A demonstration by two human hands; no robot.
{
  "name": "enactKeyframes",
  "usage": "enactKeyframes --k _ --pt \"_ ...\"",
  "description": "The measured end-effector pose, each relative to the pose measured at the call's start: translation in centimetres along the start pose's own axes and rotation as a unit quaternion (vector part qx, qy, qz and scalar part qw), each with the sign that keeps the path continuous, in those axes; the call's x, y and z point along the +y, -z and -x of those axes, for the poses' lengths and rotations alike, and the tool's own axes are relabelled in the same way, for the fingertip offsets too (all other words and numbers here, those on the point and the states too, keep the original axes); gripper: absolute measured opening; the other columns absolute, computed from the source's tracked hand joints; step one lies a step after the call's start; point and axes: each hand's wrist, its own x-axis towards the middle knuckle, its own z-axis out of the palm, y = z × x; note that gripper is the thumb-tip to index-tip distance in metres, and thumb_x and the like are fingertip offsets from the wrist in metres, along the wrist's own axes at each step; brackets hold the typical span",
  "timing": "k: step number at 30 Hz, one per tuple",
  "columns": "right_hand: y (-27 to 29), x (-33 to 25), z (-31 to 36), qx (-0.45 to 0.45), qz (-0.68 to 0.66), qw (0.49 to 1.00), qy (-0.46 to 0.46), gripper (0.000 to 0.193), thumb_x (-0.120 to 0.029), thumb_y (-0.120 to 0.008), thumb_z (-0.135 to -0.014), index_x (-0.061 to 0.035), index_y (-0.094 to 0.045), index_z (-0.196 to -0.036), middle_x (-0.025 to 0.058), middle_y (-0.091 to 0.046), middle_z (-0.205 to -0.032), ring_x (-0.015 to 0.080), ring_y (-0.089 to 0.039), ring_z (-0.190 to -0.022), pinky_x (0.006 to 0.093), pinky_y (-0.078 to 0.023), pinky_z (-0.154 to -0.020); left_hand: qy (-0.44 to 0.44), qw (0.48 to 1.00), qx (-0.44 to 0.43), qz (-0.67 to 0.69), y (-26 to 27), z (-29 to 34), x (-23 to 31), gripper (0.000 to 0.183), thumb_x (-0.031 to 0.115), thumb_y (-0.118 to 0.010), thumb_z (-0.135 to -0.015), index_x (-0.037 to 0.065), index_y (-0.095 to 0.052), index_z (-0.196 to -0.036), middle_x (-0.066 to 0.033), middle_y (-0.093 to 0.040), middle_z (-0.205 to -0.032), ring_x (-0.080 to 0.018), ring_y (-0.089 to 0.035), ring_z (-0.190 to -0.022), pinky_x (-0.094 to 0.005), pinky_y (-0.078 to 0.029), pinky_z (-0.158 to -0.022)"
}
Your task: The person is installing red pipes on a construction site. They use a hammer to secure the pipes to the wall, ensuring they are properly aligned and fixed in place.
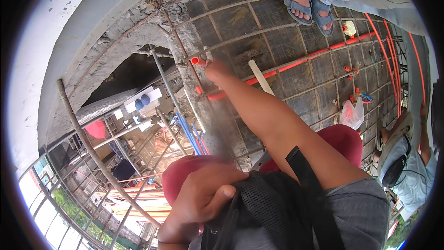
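Observation:
My right hand [217,71] is stretched far out over a rebar grid [263,32]. Its fingers close round a short orange-red pipe fitting [196,60], whose open end points left. Just behind those fingers stands a short whitish pipe stub [207,52]. A long red pipe [296,64] runs under the grid to the right of the hand, passing beneath a loose white tube [260,77]. Close to my body, my left hand [199,192] is curled by my red-clothed knee, against a black mesh bag [263,203]; what its fingers grip, if anything, is hidden.
A jagged opening [134,76] in the concrete lies to the left, with scaffold poles [92,141] and a lower level beyond. Another person's sandalled feet [310,11] stand on the grid at the far side. A second person [407,171] is at the right. A plastic bag [352,114] lies nearby.

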Motion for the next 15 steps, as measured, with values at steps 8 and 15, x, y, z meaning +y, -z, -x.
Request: enactKeyframes --k 8,15 --pt "1.8 2.9 -2.2 -0.097 -0.19 0.976 -0.042 0.045 -0.047 -0.042 -0.116 -0.008 -0.061 -0.129 0.0119 -0.074 -0.096 0.0256 -0.07 -0.067 0.0399 -0.049 -0.049 -0.027 0.999 -0.009 -0.028 1.0 0.8 -0.4 0.037 0.034 -0.063 -0.109 0.002 -0.077 -0.123 -0.0159 -0.077 -0.115 -0.0372 -0.074 -0.108 -0.0449 -0.059 -0.094" --pt "-0.2 2.7 -2.3 0.085 0.133 0.965 0.212 0.047 -0.044 -0.043 -0.116 -0.0035 -0.065 -0.127 0.0154 -0.072 -0.091 0.0277 -0.069 -0.068 0.0454 -0.052 -0.057 0.014 0.999 -0.039 -0.025 1.0 0.7 -0.4 0.062 0.053 -0.052 -0.111 -0.003 -0.077 -0.119 -0.0203 -0.077 -0.119 -0.0403 -0.073 -0.116 -0.0461 -0.056 -0.102"
